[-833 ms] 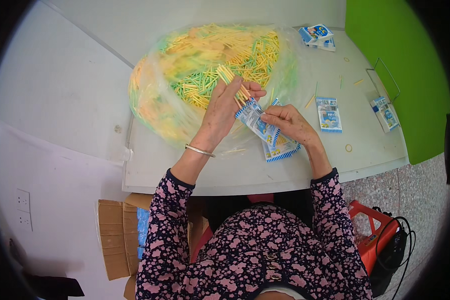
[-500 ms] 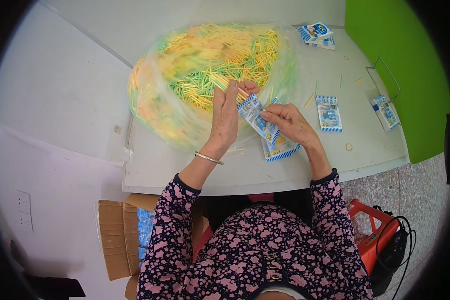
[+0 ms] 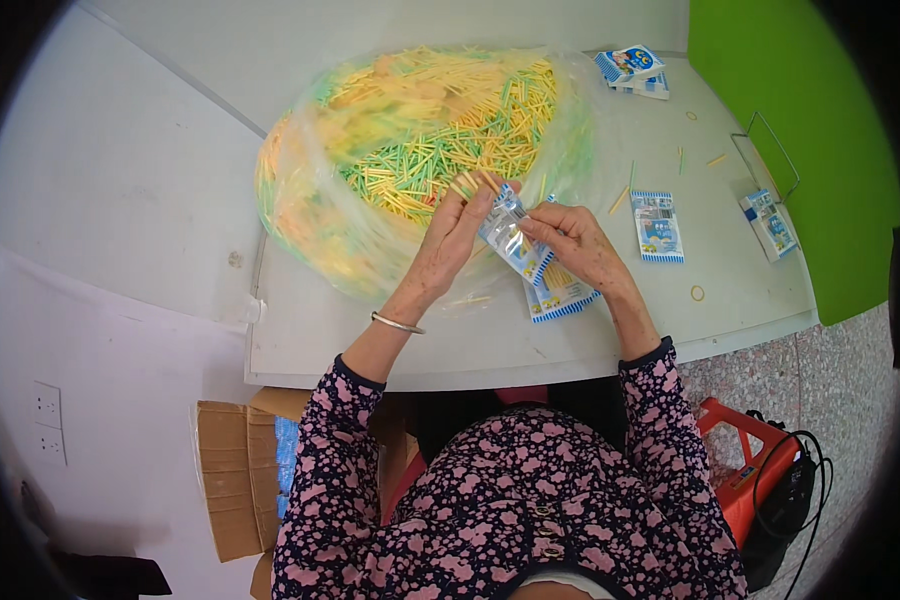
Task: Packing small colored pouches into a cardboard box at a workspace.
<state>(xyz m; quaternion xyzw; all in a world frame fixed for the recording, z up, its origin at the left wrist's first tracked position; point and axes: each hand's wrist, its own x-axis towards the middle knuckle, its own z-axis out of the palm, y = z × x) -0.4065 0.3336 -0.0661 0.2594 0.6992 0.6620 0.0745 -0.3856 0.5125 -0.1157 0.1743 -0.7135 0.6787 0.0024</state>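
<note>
A blue-and-white snack packet (image 3: 516,243) is held at a slant over the table. My right hand (image 3: 582,246) pinches its right side between thumb and fingers. My left hand (image 3: 454,238), a silver bangle on its wrist, is closed around several thin yellow snack sticks (image 3: 467,184) at the packet's upper end. How far the sticks reach into the packet is hidden by the fingers. Just beyond the hands lies a large clear plastic bag (image 3: 315,230), open and full of yellow and green sticks (image 3: 415,165). Under the held packet lies another packet (image 3: 562,297) with sticks showing inside.
Single packets lie at right (image 3: 658,228) and by a wire handle (image 3: 768,226); a small packet stack (image 3: 634,70) sits at the back. Loose sticks (image 3: 620,198) and a rubber band (image 3: 697,294) are on the table (image 3: 400,350). Below stand a cardboard box (image 3: 238,480) and red stool (image 3: 745,450).
My left hand has drawn slightly down and its fingers have curled more around the sticks, whose tips now sit lower. The packet has tilted and shifted a little; my right hand stays nearly in place.
</note>
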